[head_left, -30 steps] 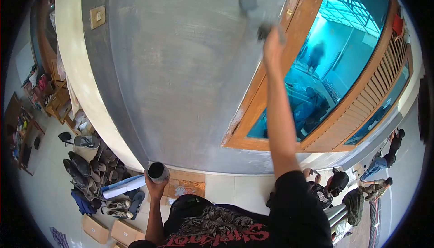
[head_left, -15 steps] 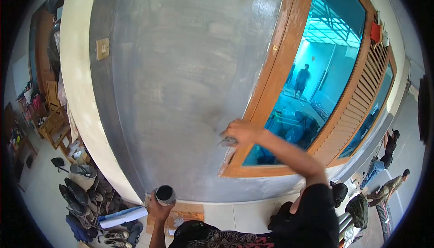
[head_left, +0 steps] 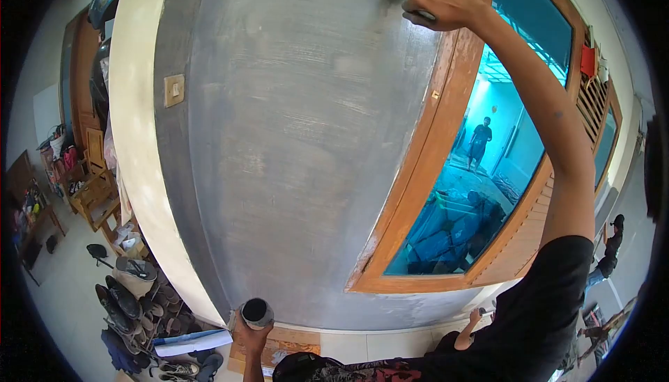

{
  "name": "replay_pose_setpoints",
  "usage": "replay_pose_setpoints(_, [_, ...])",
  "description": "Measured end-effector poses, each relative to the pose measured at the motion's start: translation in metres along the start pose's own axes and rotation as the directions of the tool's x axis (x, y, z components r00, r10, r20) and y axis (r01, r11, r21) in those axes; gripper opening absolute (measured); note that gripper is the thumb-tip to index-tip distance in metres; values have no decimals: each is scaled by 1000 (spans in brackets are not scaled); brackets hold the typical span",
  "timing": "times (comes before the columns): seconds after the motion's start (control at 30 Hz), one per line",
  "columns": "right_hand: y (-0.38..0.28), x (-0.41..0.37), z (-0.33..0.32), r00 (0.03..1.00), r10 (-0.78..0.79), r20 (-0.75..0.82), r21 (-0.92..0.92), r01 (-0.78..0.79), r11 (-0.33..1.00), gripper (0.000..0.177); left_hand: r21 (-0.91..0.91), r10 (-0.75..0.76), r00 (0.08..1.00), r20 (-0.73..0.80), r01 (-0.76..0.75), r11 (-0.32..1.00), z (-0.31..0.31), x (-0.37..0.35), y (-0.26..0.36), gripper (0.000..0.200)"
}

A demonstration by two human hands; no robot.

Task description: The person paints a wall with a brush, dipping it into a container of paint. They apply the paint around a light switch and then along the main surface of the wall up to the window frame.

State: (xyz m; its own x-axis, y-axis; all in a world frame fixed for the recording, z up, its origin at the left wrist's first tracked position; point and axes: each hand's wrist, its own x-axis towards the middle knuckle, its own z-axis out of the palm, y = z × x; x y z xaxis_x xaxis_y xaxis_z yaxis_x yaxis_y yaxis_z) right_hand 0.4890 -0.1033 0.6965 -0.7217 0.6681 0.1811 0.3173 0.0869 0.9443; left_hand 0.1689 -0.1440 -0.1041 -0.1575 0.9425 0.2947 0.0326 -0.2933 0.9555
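Observation:
My left hand (head_left: 251,337) is wrapped round a small grey-smeared cup (head_left: 257,312), held upright low by the wall's foot. Its opening looks dark inside, and the contents cannot be made out. High up by the window frame, my right hand (head_left: 446,4) is closed round the handle of what looks like a paintbrush (head_left: 423,15). A dark blur, seemingly its bristle end, lies against the upper right of the wall. The wall (head_left: 300,159) is coated in streaky grey, with lighter patches across its middle.
A wooden window frame (head_left: 411,201) with blue glass borders the wall on the right. At left are a light switch (head_left: 174,91), a cream pillar (head_left: 143,103) and piled shoes (head_left: 125,305). Cardboard (head_left: 296,341) lies below. Other people are at the right.
My right hand has risen with the paintbrush from the window's lower corner to near the top of the wall. My left hand still holds the cup low down. The view has shifted slightly.

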Motion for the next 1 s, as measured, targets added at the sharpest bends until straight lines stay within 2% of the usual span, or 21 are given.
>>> replay_pose_setpoints(0.03, [-2,-1,1,1000,12,25,-70,-10,997,16,-51,0,1000,-9,0,999,3,1,3,93])
replay_pose_setpoints(0.07, [-6,-5,9,999,11,32,-66,-9,998,16,-49,-6,1000,-3,6,999,4,1,3,93])
replay_pose_setpoints(0.13, [-25,-17,44,996,5,84,21,-7,1000,14,57,38,999,-1,-38,998,7,3,-1,95])
replay_pose_setpoints(0.17, [-45,-24,66,993,-21,117,53,15,998,17,61,29,1000,7,-29,998,9,5,-3,95])
replay_pose_setpoints(0.2, [-76,-26,77,962,-38,270,54,24,998,21,34,22,1000,22,-22,999,11,6,-5,96])
replay_pose_setpoints(0.23, [-112,-34,86,957,-115,268,160,74,984,21,10,15,999,38,-15,1000,12,7,-5,97])
replay_pose_setpoints(0.27, [-148,-41,106,939,-173,298,177,124,976,21,27,28,1000,-13,-28,999,16,3,-3,97])
replay_pose_setpoints(0.3, [-190,-50,114,954,-201,222,242,145,959,18,35,16,1000,-3,-16,999,18,3,-4,97])
replay_pose_setpoints(0.37, [-270,-69,136,954,-252,164,412,166,896,21,-30,-7,998,61,9,1000,21,3,-13,98])
replay_pose_setpoints(0.43, [-342,-82,151,955,-265,136,537,154,829,21,15,4,996,90,-5,1000,23,-2,-17,100])
replay_pose_setpoints(0.5, [-408,-95,179,949,-301,87,679,165,715,19,83,21,992,127,-31,996,26,-5,-4,101])
replay_pose_setpoints(0.57, [-445,-104,175,932,-352,89,798,144,585,20,88,40,984,171,-55,995,27,-9,13,100])
replay_pose_setpoints(0.6, [-445,-103,168,933,-350,88,803,142,579,20,67,45,984,170,-57,996,30,-12,22,100])
replay_pose_setpoints(0.67, [-443,-103,156,906,-412,95,872,124,474,11,53,45,984,171,-54,997,30,-17,27,99])
replay_pose_setpoints(0.73, [-422,-105,182,912,-409,31,794,226,565,11,46,16,985,172,-25,999,34,-20,26,101])
replay_pose_setpoints(0.8, [-354,-99,190,928,-357,103,751,163,640,12,39,-4,986,169,-3,999,35,-23,21,102])
replay_pose_setpoints(0.83, [-307,-95,183,904,-402,143,706,192,682,10,29,-17,987,159,12,1000,37,-22,17,103])
replay_pose_setpoints(0.9, [-215,-100,158,956,-271,-112,654,276,704,11,19,-7,992,130,4,1000,40,-24,-7,104])
replay_pose_setpoints(0.93, [-176,-83,120,909,-247,335,471,66,880,9,8,-6,995,100,5,1000,39,-24,-16,106])
replay_pose_setpoints(0.97, [-136,-81,107,947,-212,241,358,116,927,10,14,-10,994,106,9,1000,39,-21,-19,106])
replay_pose_setpoints(1.0, [-98,-84,104,980,-191,-51,270,198,942,10,47,-29,993,111,24,999,40,-19,-19,107])
